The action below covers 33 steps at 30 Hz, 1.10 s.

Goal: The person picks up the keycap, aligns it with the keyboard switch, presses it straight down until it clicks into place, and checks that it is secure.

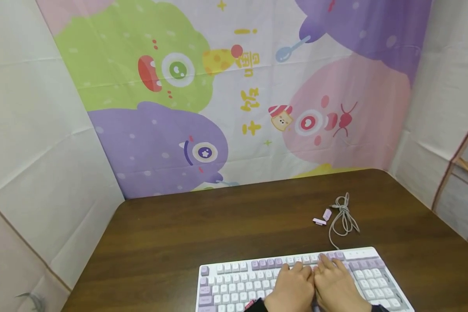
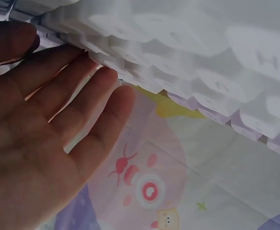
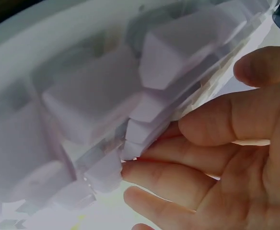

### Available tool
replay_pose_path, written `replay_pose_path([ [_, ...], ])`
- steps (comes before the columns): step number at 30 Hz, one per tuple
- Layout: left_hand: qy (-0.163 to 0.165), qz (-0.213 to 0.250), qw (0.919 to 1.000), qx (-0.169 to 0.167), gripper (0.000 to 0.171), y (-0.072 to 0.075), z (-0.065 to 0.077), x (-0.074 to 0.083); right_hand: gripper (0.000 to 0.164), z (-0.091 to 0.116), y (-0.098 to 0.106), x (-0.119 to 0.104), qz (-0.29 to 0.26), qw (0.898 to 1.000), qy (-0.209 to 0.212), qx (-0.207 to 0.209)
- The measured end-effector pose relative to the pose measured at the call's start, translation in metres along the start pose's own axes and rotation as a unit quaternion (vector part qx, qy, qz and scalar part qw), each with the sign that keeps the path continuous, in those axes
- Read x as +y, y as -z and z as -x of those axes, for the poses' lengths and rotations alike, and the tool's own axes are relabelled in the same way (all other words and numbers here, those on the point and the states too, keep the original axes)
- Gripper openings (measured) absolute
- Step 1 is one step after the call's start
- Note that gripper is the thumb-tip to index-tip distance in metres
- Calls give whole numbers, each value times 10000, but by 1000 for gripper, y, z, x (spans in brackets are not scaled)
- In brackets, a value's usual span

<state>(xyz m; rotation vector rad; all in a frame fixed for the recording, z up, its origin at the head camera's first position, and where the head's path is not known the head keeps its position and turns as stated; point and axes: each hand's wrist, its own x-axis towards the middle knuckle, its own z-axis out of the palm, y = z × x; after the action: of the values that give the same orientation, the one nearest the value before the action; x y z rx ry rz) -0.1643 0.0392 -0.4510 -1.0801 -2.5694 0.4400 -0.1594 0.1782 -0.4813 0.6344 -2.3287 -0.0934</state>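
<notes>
A white and lilac keyboard (image 1: 230, 288) lies at the front of the dark wooden table. Over its right-middle keys are both hands, side by side. My left hand (image 1: 292, 288) has its fingers extended; in the left wrist view the fingertips (image 2: 123, 93) are right at the edge of the white keycaps (image 2: 188, 62). Close beside it, my right hand (image 1: 337, 284) reaches toward the upper rows. Its fingers, gently bent, meet the lilac keycaps (image 3: 101, 167) in the right wrist view, with the thumb (image 3: 255, 67) held apart. Neither hand shows anything gripped.
Behind the keyboard, a bundled pale cable (image 1: 345, 219) lies joined to its back edge. Two small pink pieces (image 1: 327, 214) sit left of the bundle. A cartoon-printed cloth (image 1: 253, 160) hangs behind the table (image 1: 179, 234), with pale cloth walls at both sides.
</notes>
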Motion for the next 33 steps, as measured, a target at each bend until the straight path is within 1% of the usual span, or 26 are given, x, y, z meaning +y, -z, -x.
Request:
replay_pose_path([
  [3, 12, 258, 9994, -248, 56, 3, 2, -2, 24, -2, 3, 1, -29, 10000, -3, 93],
  [4, 8, 383, 9986, -367, 57, 3, 4, -3, 24, -2, 4, 0, -60, 10000, -52, -45],
  [6, 39, 626, 9965, -555, 59, 6, 10, -8, 25, -2, 8, 0, -172, 9985, -220, -467],
  [8, 122, 836, 9947, -578, 58, 8, 20, -16, 26, -2, 12, 1, -353, 9940, -460, -923],
  [10, 303, 987, 9931, -557, 58, 10, 36, -27, 27, -1, 15, 2, -574, 9885, -678, -1221],
  [12, 605, 1097, 9911, -443, 61, 9, 55, -40, 27, 1, 17, 5, -783, 9870, -750, -1186],
  [13, 803, 1186, 9889, -383, 62, 8, 66, -47, 26, 2, 16, 7, -788, 9887, -704, -1062],
  [14, 1011, 1296, 9856, -403, 67, 7, 77, -54, 26, 4, 17, 8, -849, 9886, -683, -1039],
  [16, 1399, 1346, 9805, -305, 76, 1, 99, -68, 25, 5, 18, 12, -861, 9899, -615, -940],
  [18, 1763, 1473, 9728, -298, 88, -6, 120, -80, 22, 5, 20, 18, -827, 9918, -523, -824],
  [19, 1876, 1523, 9700, -268, 94, -10, 129, -85, 21, 3, 22, 21, -819, 9918, -536, -819],
  [21, 2040, 1666, 9643, -287, 100, -18, 144, -93, 16, -4, 28, 30, -907, 9890, -651, -965],
  [22, 2121, 1800, 9600, -309, 101, -21, 150, -95, 14, -8, 30, 35, -1005, 9859, -760, -1098],
  [23, 2178, 1947, 9555, -399, 101, -25, 155, -97, 13, -13, 33, 41, -1101, 9813, -903, -1292],
  [26, 2343, 2172, 9462, -516, 98, -34, 167, -97, 11, -29, 38, 62, -1499, 9596, -1365, -1953],
  [28, 2460, 2120, 9452, -332, 94, -39, 171, -94, 15, -38, 38, 77, -1753, 9448, -1571, -2278],
  [29, 2507, 2050, 9459, -215, 92, -41, 172, -92, 15, -43, 36, 85, -1846, 9406, -1564, -2383],
  [31, 2602, 2005, 9445, 44, 91, -45, 173, -90, 12, -49, 30, 99, -1985, 9335, -1524, -2568],
  [32, 2631, 1997, 9438, 133, 90, -47, 173, -89, 11, -52, 26, 105, -1993, 9312, -1517, -2649],
  [33, 2660, 2015, 9424, 213, 90, -48, 174, -88, 10, -55, 21, 110, -1975, 9309, -1486, -2689],
])
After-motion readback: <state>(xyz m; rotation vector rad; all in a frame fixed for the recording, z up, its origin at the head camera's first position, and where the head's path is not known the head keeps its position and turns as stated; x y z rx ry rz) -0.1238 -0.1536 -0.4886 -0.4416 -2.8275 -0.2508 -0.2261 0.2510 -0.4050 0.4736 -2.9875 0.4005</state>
